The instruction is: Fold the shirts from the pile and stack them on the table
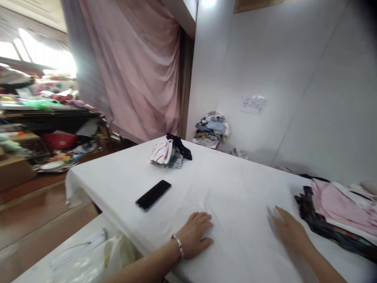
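My left hand (194, 234) lies flat, palm down, on the white cloth-covered table (235, 188), a silver bracelet on its wrist. My right hand (290, 230) also rests flat on the cloth, blurred, its fingers spread, just left of a stack of folded clothes (335, 218) with pink fabric on top and dark patterned fabric beneath. Neither hand holds anything. A black phone (153, 194) lies face up on the table, ahead and to the left of my left hand.
A small heap of garments (171, 152), striped white and dark blue, sits at the table's far edge. More clothes (211, 129) are piled on the floor by the white wall. A pink curtain (135, 70) hangs behind. Cluttered shelves (44, 129) stand at left. A plastic bag (97, 255) lies below the table's near corner.
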Available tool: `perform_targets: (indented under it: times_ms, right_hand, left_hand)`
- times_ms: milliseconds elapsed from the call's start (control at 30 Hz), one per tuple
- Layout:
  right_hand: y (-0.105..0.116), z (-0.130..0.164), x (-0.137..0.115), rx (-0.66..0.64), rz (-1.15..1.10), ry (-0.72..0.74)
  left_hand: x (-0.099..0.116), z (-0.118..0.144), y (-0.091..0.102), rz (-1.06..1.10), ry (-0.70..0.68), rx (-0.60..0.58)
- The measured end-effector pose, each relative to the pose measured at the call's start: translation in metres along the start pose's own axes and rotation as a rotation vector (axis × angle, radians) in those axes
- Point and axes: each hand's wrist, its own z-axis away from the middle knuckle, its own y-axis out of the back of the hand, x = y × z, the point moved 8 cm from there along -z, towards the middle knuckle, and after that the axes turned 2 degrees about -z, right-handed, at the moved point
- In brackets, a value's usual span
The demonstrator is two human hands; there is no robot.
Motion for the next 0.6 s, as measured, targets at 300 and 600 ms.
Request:
perform_targets:
  times_ms: [300,600]
  right_hand:
    - [-0.058,0.020,-0.159,-0.426,-0.059,0.201]
    - [-0.058,0.034,-0.167,-0.327,-0.019,0.243]
  left_hand:
    - [-0.008,0.004,-0.005,0.164,0.002,0.088]
    - [-0.116,-0.011,0.118,0.001,0.433,0.421]
